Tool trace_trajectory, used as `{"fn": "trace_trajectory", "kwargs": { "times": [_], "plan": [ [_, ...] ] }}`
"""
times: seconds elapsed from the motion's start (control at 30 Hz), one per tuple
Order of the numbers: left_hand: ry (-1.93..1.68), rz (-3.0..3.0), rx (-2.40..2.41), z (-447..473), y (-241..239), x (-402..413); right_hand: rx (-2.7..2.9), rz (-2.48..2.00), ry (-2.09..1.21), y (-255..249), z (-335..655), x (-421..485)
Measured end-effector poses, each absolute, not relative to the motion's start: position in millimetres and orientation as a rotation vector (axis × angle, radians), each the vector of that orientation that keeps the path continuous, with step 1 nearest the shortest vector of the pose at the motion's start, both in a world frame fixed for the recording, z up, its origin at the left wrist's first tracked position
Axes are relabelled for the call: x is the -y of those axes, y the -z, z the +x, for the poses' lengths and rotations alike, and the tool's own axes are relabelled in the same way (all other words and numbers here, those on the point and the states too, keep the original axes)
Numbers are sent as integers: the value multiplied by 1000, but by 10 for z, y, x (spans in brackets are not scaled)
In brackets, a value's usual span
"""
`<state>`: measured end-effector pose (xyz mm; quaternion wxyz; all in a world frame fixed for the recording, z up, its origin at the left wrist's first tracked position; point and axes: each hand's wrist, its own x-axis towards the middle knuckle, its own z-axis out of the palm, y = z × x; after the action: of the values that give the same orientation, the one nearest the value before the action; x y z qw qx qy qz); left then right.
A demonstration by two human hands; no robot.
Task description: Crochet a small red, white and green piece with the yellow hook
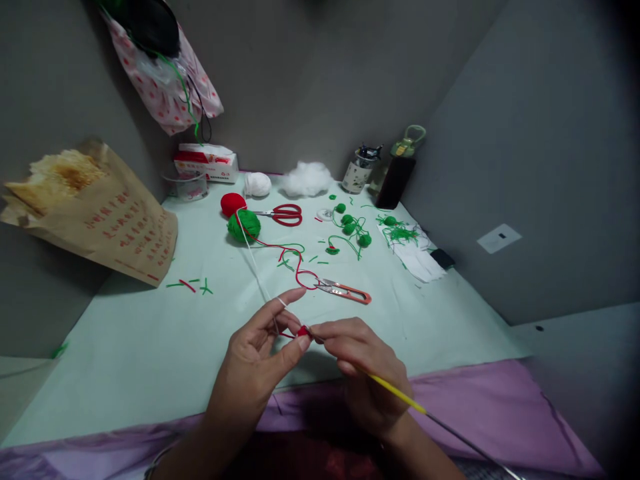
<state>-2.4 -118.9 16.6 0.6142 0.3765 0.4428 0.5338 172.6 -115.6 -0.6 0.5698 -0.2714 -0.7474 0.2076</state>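
My left hand (260, 350) pinches a small red crochet piece (303, 331) between thumb and fingers, with white yarn (253, 260) looped over its index finger. My right hand (363, 363) grips a yellow-handled crochet hook (397, 395), whose tip meets the red piece. The white strand and a red strand (293, 257) trail back over the pale green table top (150, 333) to a green yarn ball (244, 225), a red yarn ball (233, 203) and a white yarn ball (257, 184).
Orange thread snips (347, 291) lie just beyond my hands and red scissors (284, 214) further back. Small green pompoms (353, 228), yarn scraps, white stuffing (307, 178), a cup (357, 175), a dark bottle (397, 175), a tissue box (207, 162) and a brown paper bag (100, 213) are around.
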Motion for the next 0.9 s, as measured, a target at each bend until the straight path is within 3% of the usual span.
{"fn": "trace_trajectory", "kwargs": {
  "times": [0.23, 0.47, 0.7, 0.8, 0.9],
  "plan": [
    [-1281, 882, -1085, -2, -183, 1207, 1785, -655, -492, -9, 1742, 1162],
    [-1130, 564, -787, 25, -173, 1201, 1993, -754, -29, 9, 1732, 1178],
    [-1170, 527, -808, -27, -208, 1146, 1435, -777, -769, -77, 1637, 1114],
    [-1171, 627, -861, 16, -207, 1180, 1499, -783, -785, -92, 1600, 1087],
    [-1206, 649, -894, 64, -191, 1188, 1655, -810, -595, -61, 1616, 1109]
  ]
}}
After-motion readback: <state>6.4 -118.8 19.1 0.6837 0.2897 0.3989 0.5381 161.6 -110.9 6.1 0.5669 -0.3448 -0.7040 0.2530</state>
